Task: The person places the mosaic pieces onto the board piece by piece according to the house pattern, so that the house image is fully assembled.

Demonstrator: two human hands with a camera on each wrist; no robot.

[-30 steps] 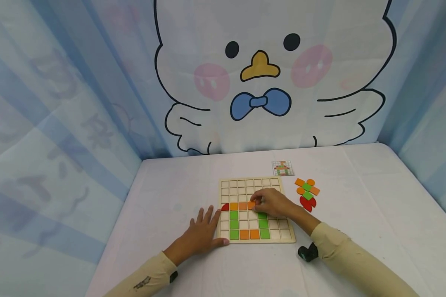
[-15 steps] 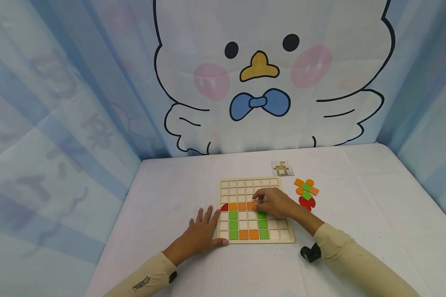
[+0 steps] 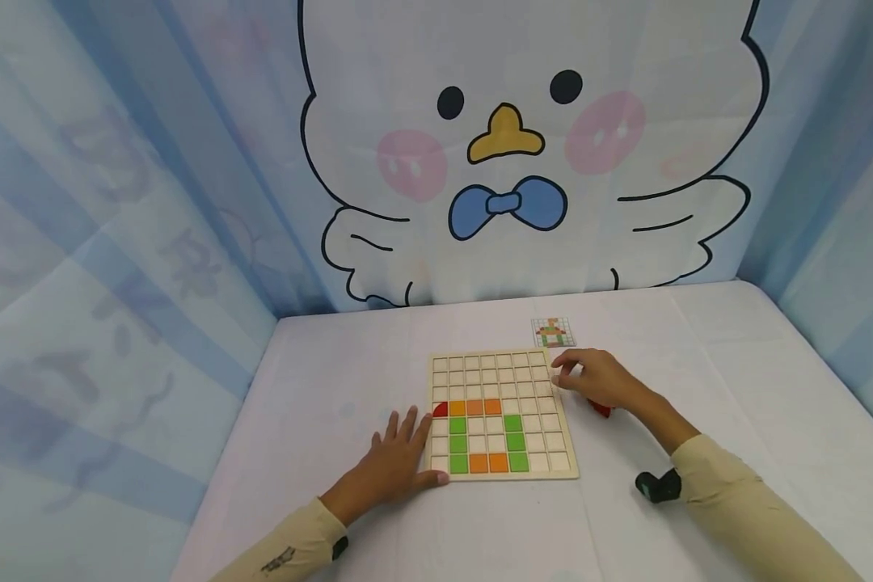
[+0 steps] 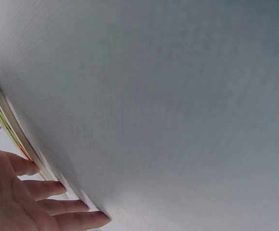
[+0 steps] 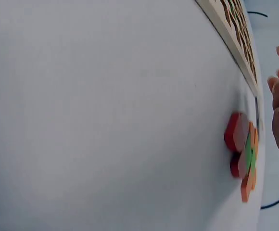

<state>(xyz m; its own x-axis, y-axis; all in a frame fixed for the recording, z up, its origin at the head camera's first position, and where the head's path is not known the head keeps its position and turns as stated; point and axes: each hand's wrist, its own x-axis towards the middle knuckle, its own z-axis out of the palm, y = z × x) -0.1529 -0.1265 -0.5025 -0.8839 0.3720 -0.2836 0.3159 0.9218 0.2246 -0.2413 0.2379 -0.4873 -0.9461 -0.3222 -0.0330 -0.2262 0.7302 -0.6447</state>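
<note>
A wooden grid board [image 3: 538, 443] lies on the table. Its fourth row holds a red quarter-round piece [image 3: 440, 409] followed by orange square pieces [image 3: 474, 407]. Two columns of green squares [image 3: 457, 443] stand below, with orange squares between them in the bottom row. My left hand [image 3: 396, 457] rests with spread fingers along the board's left edge, thumb at the lower corner. Beyond the right edge, my right hand [image 3: 600, 380] hovers over loose pieces, fingers loosely bent and nothing visible between them. Red pieces [image 5: 236, 132], green pieces [image 5: 248, 151] and orange pieces [image 5: 246, 187] appear beneath it in the right wrist view.
A small pattern card [image 3: 553, 331] lies behind the board's far right corner. White cloth covers the table [image 3: 320, 380]. A printed curtain [image 3: 509, 259] hangs at the back, and more curtains flank both sides.
My right hand has left the board's fourth row and moved right, over the loose pieces, hiding most of them. The orange square it was touching stays in the row. My left hand keeps its place.
</note>
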